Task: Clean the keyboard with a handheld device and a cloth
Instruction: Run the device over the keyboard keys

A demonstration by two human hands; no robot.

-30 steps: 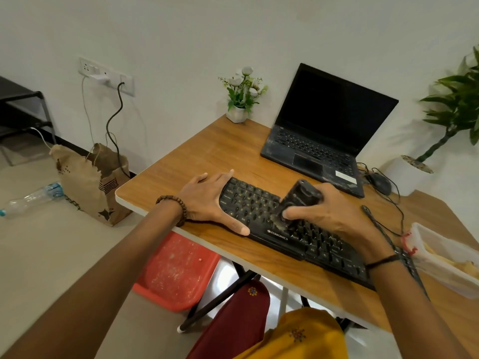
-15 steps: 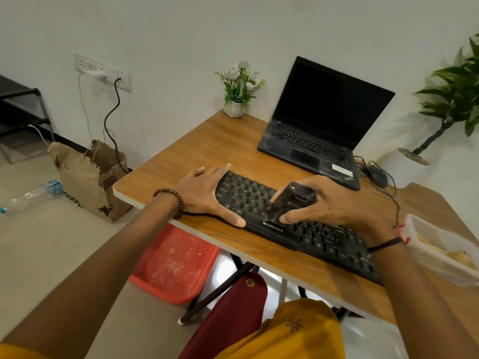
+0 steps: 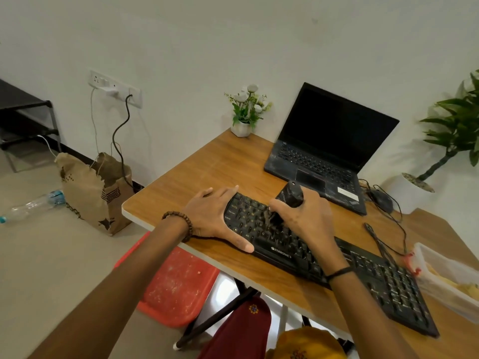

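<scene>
A black keyboard (image 3: 368, 275) lies slanted along the near edge of the wooden table (image 3: 215, 164). My left hand (image 3: 215, 216) rests flat over the keyboard's left end, thumb along its front edge, pinning it down. My right hand (image 3: 303, 218) grips a small black handheld device (image 3: 290, 196), held upright with its lower tip touching the keys in the keyboard's left-middle part. No cloth is plainly visible; a clear container (image 3: 448, 278) at the right edge holds something yellowish.
An open black laptop (image 3: 324, 151) stands at the back of the table, with a small flower pot (image 3: 243, 125) to its left. A mouse (image 3: 382, 200) and cables lie right of the laptop. A leafy plant (image 3: 456, 136) stands at the far right. A red stool (image 3: 176, 281) sits under the table.
My right hand has moved the device leftward along the keys and tilted it more upright. The left hand has stayed at the keyboard's left end. The camera view has shifted slightly.
</scene>
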